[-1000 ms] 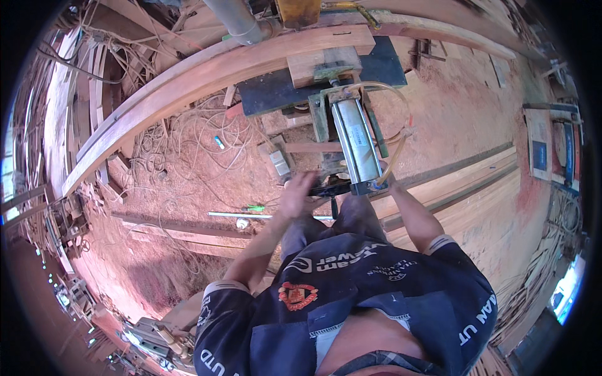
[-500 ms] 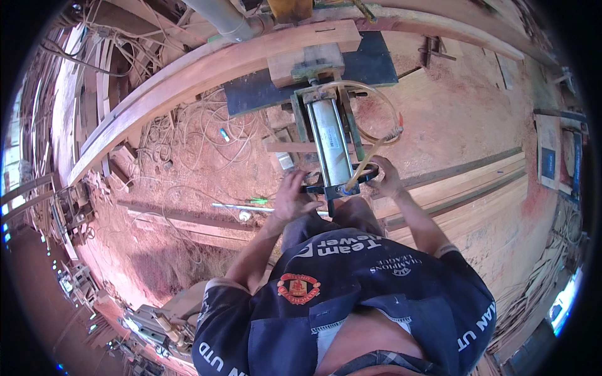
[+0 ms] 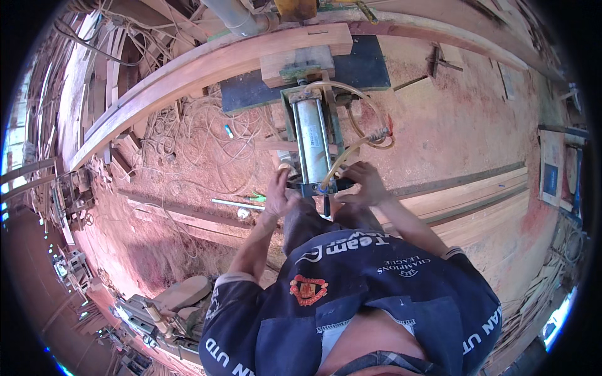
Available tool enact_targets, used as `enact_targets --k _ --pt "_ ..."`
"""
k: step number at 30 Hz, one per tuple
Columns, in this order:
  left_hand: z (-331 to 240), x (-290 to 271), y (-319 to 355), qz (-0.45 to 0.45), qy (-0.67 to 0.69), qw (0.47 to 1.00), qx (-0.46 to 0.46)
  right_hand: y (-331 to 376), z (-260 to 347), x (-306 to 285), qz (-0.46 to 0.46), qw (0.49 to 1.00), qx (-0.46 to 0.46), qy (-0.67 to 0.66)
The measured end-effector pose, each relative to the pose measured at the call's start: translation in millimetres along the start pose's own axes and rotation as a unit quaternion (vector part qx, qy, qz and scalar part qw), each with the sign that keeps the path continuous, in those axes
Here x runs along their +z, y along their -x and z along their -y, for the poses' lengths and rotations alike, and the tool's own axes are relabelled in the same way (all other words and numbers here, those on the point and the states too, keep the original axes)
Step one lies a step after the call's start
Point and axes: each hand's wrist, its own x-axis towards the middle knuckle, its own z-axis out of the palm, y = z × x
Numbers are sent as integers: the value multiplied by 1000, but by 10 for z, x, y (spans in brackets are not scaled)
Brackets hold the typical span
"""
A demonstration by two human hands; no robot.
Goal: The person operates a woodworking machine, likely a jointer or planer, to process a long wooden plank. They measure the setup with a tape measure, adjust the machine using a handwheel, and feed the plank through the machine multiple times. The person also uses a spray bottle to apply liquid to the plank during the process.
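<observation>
A grey metal cylinder point(image 3: 311, 141) with side rods lies in front of me on the sawdust, its far end under a wooden block point(image 3: 298, 61). My left hand point(image 3: 276, 194) is closed on the left side of its dark near end cap point(image 3: 313, 187). From the right, my right hand point(image 3: 359, 183) grips the same end. A yellowish hose point(image 3: 351, 145) loops from the cap to the cylinder's right side. What my fingers hold beyond the cap is hidden.
A long wooden beam point(image 3: 188, 75) curves across the back. Planks point(image 3: 476, 194) lie to the right, a thin metal rod point(image 3: 235, 203) and a green tool to the left. Sawdust and tangled shavings cover the ground. A machine point(image 3: 160, 307) sits at the lower left.
The view has shifted so the cylinder sits more centred. Both hands have come in from beside the cylinder's near end and now close on the end cap.
</observation>
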Motion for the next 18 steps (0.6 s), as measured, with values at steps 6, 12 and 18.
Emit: enact_targets --k 6,12,18 --pt "-375 338 -187 132 -19 990 39 288 -688 26 114 940 204 -248" --pt "117 295 -160 192 37 980 -28 292 -538 68 148 970 195 -12" --pt "347 367 -76 197 81 976 -45 59 -143 -19 142 968 186 94"
